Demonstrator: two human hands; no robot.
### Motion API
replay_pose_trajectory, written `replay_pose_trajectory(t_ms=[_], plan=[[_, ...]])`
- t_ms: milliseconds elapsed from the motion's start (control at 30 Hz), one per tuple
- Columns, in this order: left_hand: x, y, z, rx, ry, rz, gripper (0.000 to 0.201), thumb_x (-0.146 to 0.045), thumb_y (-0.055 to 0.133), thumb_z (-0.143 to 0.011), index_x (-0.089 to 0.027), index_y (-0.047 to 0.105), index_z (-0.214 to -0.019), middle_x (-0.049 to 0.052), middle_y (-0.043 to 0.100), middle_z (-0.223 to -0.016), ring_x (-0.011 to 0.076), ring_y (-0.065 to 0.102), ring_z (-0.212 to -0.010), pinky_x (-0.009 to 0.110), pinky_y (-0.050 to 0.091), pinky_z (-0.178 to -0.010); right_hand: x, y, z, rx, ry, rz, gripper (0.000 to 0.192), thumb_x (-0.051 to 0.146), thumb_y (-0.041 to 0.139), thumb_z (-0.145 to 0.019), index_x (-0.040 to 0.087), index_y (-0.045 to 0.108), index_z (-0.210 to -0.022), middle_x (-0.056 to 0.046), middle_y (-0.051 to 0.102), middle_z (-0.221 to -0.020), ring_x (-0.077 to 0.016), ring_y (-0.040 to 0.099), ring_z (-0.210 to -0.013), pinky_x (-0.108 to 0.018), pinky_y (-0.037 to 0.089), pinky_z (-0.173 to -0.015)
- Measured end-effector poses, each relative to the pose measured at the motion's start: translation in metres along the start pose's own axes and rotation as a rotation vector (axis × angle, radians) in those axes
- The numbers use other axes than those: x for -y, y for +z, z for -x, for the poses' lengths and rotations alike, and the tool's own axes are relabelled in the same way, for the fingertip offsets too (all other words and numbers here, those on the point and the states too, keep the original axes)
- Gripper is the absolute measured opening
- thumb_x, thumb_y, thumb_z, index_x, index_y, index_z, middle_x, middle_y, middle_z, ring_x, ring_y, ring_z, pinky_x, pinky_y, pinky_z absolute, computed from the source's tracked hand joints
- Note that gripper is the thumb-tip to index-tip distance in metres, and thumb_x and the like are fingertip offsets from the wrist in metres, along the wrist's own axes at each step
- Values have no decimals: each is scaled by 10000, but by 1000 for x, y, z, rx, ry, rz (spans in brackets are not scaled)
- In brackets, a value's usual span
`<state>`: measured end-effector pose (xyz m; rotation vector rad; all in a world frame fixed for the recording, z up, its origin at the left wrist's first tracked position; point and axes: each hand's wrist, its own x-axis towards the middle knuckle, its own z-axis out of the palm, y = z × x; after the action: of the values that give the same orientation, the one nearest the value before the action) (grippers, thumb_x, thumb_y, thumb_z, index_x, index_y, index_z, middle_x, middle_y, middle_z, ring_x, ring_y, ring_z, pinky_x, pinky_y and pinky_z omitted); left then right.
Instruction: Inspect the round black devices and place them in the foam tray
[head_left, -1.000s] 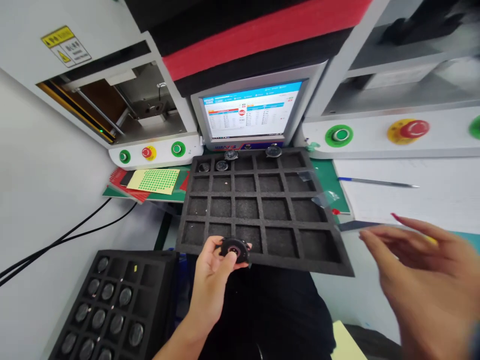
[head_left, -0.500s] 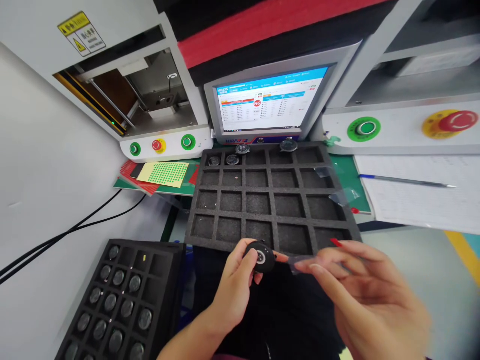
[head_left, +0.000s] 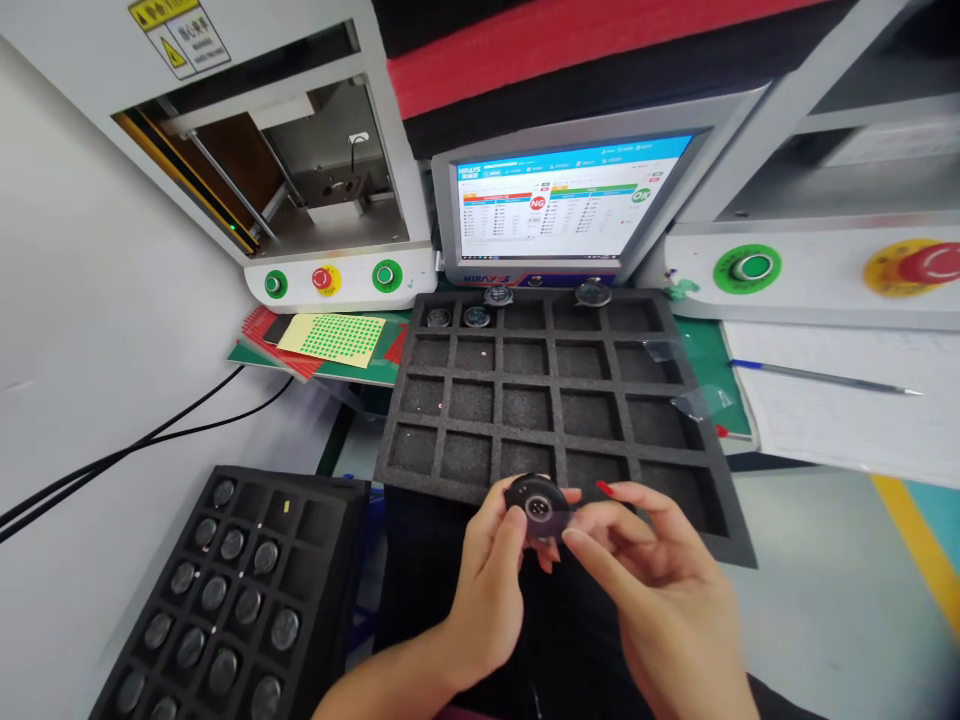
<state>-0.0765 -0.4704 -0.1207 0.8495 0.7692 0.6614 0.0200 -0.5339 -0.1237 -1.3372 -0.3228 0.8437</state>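
A round black watch body [head_left: 538,508] is held in my left hand [head_left: 487,580], its back with a ringed sensor turned up toward me. My right hand [head_left: 652,570] pinches a thin clear film [head_left: 556,524] between thumb and finger, at the right edge of the watch body. The film overlaps that edge; whether it sticks there I cannot tell. A small red piece [head_left: 604,488] shows at the tip of a raised right finger. Just beyond both hands is a black foam tray [head_left: 555,400], with a few round watch bodies [head_left: 477,317] along its far side.
Lower left, another foam tray [head_left: 292,540] holds several watch bodies. Clear film scraps [head_left: 701,402] lie on the near tray's right edge. Behind stand a monitor [head_left: 570,200] and machines with buttons [head_left: 752,265]. A pen [head_left: 825,377] rests on paper; a green-dot sticker sheet [head_left: 337,338] lies left.
My right hand has moved left, bringing the clear film over the watch body's edge. The left hand still holds the watch. A green OK has appeared on the monitor. The view has shifted slightly.
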Motion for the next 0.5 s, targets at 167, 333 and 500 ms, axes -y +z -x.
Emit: replay_pose_trajectory(t_ms=[167, 333, 500], plan=[[-1, -5, 4, 48, 74, -104, 495, -587, 440, -966, -156, 659, -1071, 96, 722, -1035, 120, 540, -691, 232, 431, -637, 2, 1, 0, 30, -3, 100, 472, 389, 810, -728, 265, 509, -1070, 52, 648, -665, -112, 603, -593, -273, 560, -766], [-10, -6, 7, 117, 114, -261, 400, -509, 582, -928, -165, 617, -1128, 92, 703, -1061, 180, 621, -894, 281, 481, -823, 6, -1, -2, 58, -39, 212, 452, 372, 787, -730, 257, 515, -1072, 36, 662, -682, -100, 511, -551, -239, 517, -654], [-12, -7, 7, 102, 100, -385, 328, -433, 489, -990, -173, 612, -1148, 97, 705, -1081, 171, 636, -858, 280, 502, -797, 7, 4, -2, 30, -191, 348, 402, 334, 753, -749, 248, 529, -1072, 33, 656, -662, -114, 495, -539, -231, 472, -563]])
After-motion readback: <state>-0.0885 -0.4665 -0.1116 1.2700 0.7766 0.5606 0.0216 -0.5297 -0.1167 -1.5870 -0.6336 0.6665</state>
